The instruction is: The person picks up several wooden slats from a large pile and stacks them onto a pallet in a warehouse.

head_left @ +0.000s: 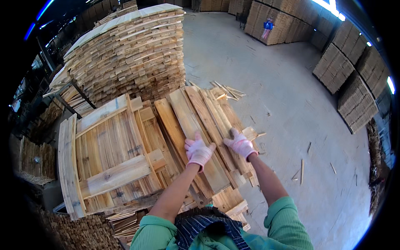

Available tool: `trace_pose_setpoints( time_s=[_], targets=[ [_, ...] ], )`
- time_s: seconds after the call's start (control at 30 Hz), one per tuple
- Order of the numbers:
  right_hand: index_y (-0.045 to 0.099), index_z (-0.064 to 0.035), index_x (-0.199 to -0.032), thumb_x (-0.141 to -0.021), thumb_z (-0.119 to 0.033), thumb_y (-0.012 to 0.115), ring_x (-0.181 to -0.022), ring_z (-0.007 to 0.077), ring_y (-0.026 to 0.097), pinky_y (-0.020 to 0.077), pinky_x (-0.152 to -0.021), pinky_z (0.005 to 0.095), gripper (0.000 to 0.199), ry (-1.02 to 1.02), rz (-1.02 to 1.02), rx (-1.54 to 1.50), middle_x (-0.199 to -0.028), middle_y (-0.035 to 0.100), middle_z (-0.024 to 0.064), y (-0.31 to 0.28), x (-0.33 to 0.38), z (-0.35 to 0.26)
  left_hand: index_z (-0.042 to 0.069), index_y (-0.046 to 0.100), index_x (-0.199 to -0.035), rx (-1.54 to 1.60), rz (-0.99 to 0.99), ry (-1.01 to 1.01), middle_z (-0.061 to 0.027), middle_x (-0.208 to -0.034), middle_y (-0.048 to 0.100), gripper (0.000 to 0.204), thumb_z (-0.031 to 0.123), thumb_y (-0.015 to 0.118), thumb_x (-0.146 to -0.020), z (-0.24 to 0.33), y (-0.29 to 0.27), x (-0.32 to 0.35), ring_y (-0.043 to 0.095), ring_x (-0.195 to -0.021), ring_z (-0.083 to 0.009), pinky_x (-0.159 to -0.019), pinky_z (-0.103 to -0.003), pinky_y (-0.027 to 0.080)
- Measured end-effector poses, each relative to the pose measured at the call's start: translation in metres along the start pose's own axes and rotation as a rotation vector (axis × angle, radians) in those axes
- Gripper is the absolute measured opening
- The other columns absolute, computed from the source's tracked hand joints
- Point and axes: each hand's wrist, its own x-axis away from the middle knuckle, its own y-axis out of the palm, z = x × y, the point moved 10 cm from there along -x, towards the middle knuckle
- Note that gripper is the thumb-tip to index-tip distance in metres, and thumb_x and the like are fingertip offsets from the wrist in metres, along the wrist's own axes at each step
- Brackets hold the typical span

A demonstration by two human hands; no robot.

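Note:
Both my hands wear pale pink-and-white gloves and rest on a row of loose wooden planks. My left hand (199,151) lies on a wide pale plank (187,121), fingers apart and thumb stretched toward the right. Over the narrower planks at the row's right side is my right hand (240,145), its thumb spread from its fingers. Beside my left hand runs an orange-brown plank (171,126). A darker brown plank (203,109) passes between my hands. Neither hand visibly closes around a plank, though the undersides of the fingers are hidden.
Left of the planks lies a wooden panel (108,146) with crosspieces. A tall stack of boards (133,54) rises beyond it. Wood scraps (302,171) litter the concrete floor (287,100) on the right. Large bundled stacks (358,102) stand at the far right.

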Motion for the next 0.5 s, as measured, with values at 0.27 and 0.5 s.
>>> trace_pose_setpoints(
  time_s=[0.27,0.5],
  targets=[
    [0.041,-0.0064,-0.149,-0.084,-0.050,0.068,-0.124,0.0417,0.058,0.0468,-0.104,0.0473,0.082,0.039,-0.046,-0.007,-0.135,0.056,0.0286,-0.018,0.015,-0.024,0.022,0.019,-0.160,0.125,0.021,-0.076,-0.0261,-0.144,0.033,0.109,0.035,0.083,-0.074,-0.024,-0.014,-0.011,0.040,-0.133,-0.0454,-0.111,-0.048,0.039],
    [0.027,-0.0156,-0.156,-0.078,-0.052,0.079,-0.127,0.0482,0.050,0.0468,-0.102,0.0554,0.101,0.012,-0.073,0.316,-0.134,0.047,0.0296,0.026,0.041,-0.085,0.010,0.033,-0.152,0.671,0.260,0.151,-0.0253,-0.143,0.037,0.097,0.014,0.085,-0.070,-0.081,-0.030,-0.021,0.040,-0.136,-0.0385,-0.116,-0.041,0.036]
  ],
)
